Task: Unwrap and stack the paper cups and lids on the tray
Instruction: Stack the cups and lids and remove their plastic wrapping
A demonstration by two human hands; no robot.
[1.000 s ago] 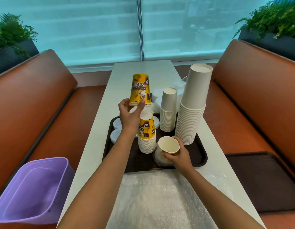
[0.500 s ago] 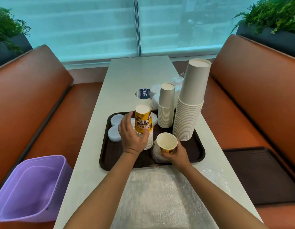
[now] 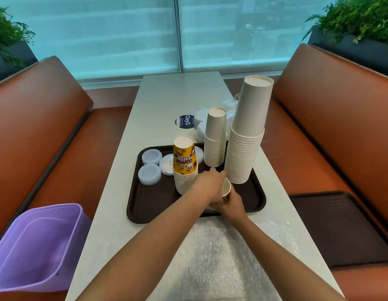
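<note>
A dark brown tray [image 3: 132, 205] on the white table carries a stack of upside-down yellow printed cups [image 3: 185, 161], a medium stack of white cups [image 3: 214, 144] and a tall stack of white cups [image 3: 247, 137]. Lids [image 3: 150, 173] lie at the tray's left. My right hand [image 3: 233, 204] grips a yellow cup [image 3: 227, 189], mouth up, at the tray's front, with clear wrap under it. My left hand [image 3: 209, 183] lies across that cup's rim and covers its left side. Its fingertips are hidden.
A sheet of clear plastic wrap [image 3: 221, 257] lies on the table in front of the tray. Wrapped white lids [image 3: 200, 124] sit behind the tray. A purple bin [image 3: 36, 246] stands on the left seat and a second dark tray [image 3: 340, 227] on the right seat.
My left hand set a yellow cup upside down on the yellow stack, let go, and moved right to the cup in my right hand.
</note>
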